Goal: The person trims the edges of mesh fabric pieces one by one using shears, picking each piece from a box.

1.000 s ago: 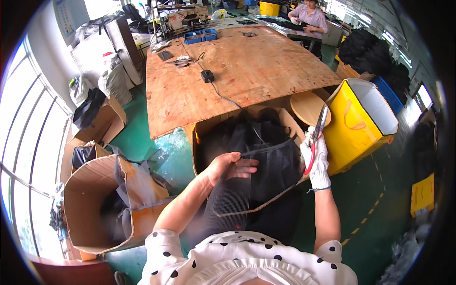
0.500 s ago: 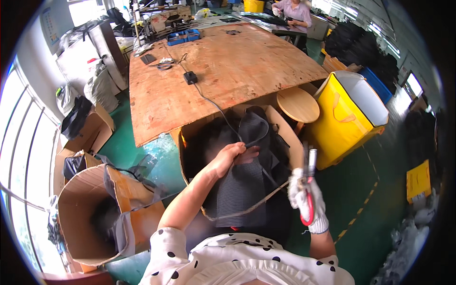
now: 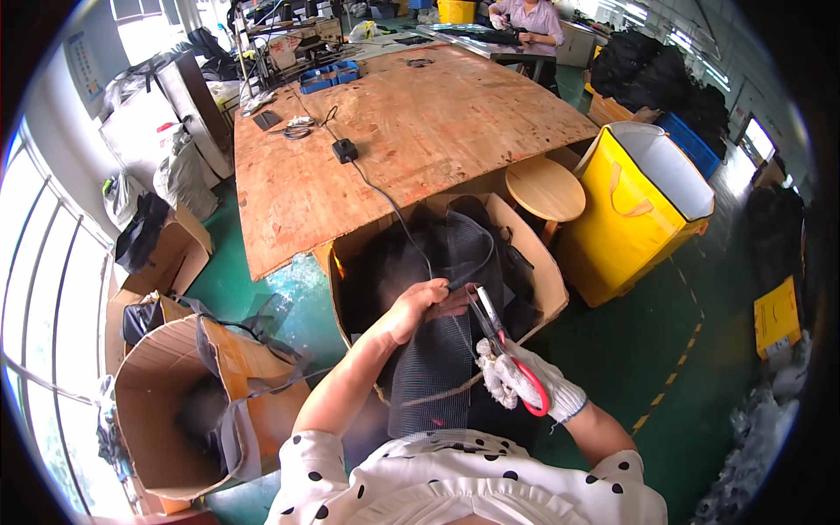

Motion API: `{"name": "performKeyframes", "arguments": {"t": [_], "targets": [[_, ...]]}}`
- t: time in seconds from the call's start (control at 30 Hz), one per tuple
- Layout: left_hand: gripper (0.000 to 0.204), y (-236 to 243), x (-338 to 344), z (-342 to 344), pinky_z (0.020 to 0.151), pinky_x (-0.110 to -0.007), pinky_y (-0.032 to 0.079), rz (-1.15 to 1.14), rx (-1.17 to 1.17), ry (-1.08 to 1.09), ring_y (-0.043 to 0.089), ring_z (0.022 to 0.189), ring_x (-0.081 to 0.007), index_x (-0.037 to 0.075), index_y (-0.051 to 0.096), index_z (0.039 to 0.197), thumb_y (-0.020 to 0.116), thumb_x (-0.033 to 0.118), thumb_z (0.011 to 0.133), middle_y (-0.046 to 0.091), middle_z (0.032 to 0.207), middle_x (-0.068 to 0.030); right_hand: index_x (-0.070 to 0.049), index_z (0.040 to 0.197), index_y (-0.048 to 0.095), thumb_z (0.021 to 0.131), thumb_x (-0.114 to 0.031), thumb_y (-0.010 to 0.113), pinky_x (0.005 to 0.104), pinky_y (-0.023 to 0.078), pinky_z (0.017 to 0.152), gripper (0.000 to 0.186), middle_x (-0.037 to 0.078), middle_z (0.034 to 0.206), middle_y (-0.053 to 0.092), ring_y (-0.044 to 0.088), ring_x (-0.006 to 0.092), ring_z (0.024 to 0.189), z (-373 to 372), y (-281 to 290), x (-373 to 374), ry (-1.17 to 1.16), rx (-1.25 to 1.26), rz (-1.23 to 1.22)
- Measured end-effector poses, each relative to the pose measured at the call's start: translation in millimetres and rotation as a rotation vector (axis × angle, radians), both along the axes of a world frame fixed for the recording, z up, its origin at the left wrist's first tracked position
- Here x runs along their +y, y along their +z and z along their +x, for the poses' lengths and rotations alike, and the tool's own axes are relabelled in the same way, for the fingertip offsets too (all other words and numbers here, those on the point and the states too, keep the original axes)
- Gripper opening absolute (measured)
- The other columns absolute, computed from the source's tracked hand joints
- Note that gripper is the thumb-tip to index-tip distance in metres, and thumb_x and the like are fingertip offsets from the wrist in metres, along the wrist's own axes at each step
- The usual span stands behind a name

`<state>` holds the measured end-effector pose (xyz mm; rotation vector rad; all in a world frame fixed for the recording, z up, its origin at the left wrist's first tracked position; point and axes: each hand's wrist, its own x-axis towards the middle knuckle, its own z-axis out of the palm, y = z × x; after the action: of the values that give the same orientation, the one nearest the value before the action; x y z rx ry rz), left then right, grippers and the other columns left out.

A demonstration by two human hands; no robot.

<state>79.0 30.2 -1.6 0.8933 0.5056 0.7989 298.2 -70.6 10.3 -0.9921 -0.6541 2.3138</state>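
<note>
My bare left hand (image 3: 415, 311) is closed on a piece of black mesh fabric (image 3: 430, 372), pinching it near its dark edging. The mesh hangs from those fingers toward my lap, and its upper part loops above the hand. A white knitted glove covers my right hand (image 3: 529, 378), which grips a pair of scissors (image 3: 535, 400) with red handles. Their blades point up and to the left, close to the mesh just right of my left fingers. Whether the blades touch the fabric I cannot tell. Beneath both hands stands a cardboard box (image 3: 549, 273) holding more black material.
A large wooden table (image 3: 420, 131) stands ahead, with a black adapter (image 3: 345, 150) and its cable on it. At right are a round wooden stool (image 3: 547, 188) and a yellow bag (image 3: 643, 214). An open carton (image 3: 144, 411) stands at left. Another person (image 3: 534, 24) works beyond the table.
My right hand has moved left with the scissors, from beside the box to the mesh at my left hand. My left hand still holds the mesh, slightly lower in the picture.
</note>
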Motion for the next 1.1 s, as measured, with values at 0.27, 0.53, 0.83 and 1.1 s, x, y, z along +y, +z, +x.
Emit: {"name": "performKeyframes", "arguments": {"t": [0.27, 0.53, 0.83, 1.1], "targets": [[0.027, -7, -5, 2, 0.101, -0.036, 0.038, -0.043, 0.038, -0.034, 0.053, 0.111, -0.0246, -0.007, 0.051, 0.103, 0.043, 0.014, 0.088, 0.056, 0.113, -0.0162, -0.010, 0.104, 0.044, 0.083, -0.051, 0.058, 0.0209, 0.039, 0.037, 0.047, 0.001, 0.066, 0.051, 0.049, 0.0102, 0.049, -7, 0, 12, 0.014, -0.130, 0.240], [0.037, -9, -2, 0, 0.100, -0.039, 0.040, -0.055, 0.067, 0.020, 0.053, 0.112, -0.0299, -0.011, 0.045, 0.115, 0.045, 0.013, 0.087, 0.053, 0.117, -0.0216, -0.014, 0.100, 0.052, 0.091, -0.046, 0.046, 0.0240, 0.040, 0.032, 0.033, 0.001, 0.060, 0.050, 0.048, 0.0119, 0.042, -13, -6, 23, -0.038, -0.144, 0.224], [0.035, 0, 6, -3, 0.100, -0.036, 0.038, -0.017, 0.204, 0.072, 0.050, 0.116, -0.0262, -0.008, 0.047, 0.114, 0.041, 0.016, 0.088, 0.051, 0.124, -0.0178, -0.009, 0.094, 0.051, 0.090, -0.039, 0.049, 0.0254, 0.036, 0.028, 0.031, 0.002, 0.055, 0.050, 0.043, 0.0130, 0.034, -18, -8, 36, -0.098, -0.130, 0.299], [0.038, -9, 4, 0, 0.094, -0.031, 0.038, 0.447, 0.336, 0.078, 0.051, 0.114, -0.0226, -0.003, 0.043, 0.126, 0.041, 0.011, 0.091, 0.035, 0.141, -0.0126, -0.008, 0.117, 0.042, 0.081, -0.013, 0.062, 0.0232, 0.044, 0.047, 0.042, 0.000, 0.071, 0.048, 0.050, 0.0111, 0.053, -27, -3, 51, -0.372, -0.353, 0.860]]}}
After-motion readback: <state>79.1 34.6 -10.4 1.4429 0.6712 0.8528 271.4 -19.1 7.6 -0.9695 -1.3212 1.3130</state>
